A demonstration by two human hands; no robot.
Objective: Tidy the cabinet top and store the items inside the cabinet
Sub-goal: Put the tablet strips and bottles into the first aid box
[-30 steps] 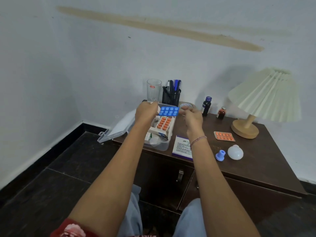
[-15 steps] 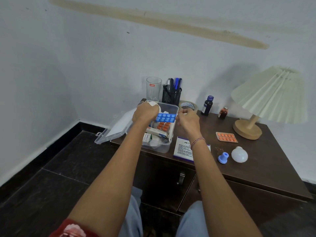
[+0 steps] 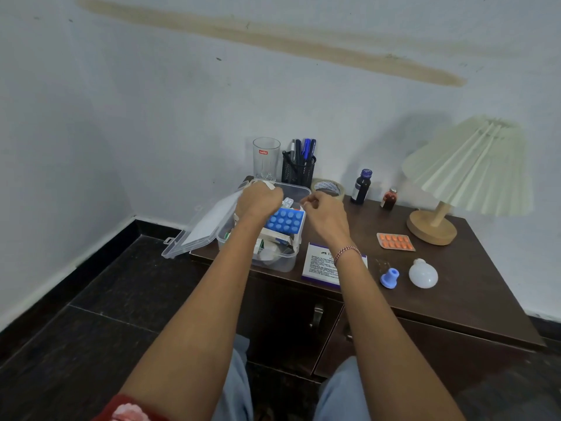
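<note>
Stained white wall, dark tiled floor, lamp.

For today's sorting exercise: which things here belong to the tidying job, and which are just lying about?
Job, likely: clear box, blue pill strip, orange pill strip, medicine carton, dark bottle.
Lying about: lamp, glass, pen holder, tape roll, bulb.

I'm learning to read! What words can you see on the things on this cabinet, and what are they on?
"cello": on the red sticker of the drinking glass.
Printed lines on the white medicine box: too small to read.
Printing on the tape roll: too blurred to read.
Labels on the dark bottle and the small brown bottle: unreadable.
</note>
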